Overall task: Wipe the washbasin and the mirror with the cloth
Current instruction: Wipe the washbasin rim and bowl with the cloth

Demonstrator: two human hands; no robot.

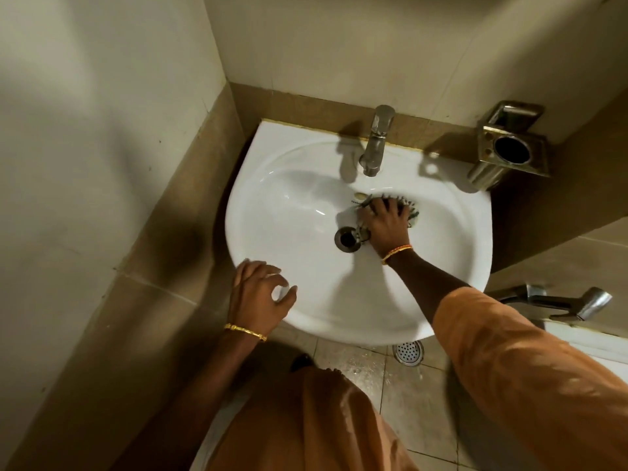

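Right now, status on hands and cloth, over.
Right hand pressing cloth in washbasin, beside drain. Left hand resting on front rim. Tap behind cloth; mirror unseen.

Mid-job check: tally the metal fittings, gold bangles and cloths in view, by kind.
Silver metal fittings: 5 (basin tap, wall holder, hand sprayer, basin drain, floor drain)
Gold bangles: 2 (left wrist, right wrist)
Patterned cloths: 1
Total: 8

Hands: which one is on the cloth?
The right hand, pressing the cloth into the washbasin beside the drain; the left hand only rests on the front rim.
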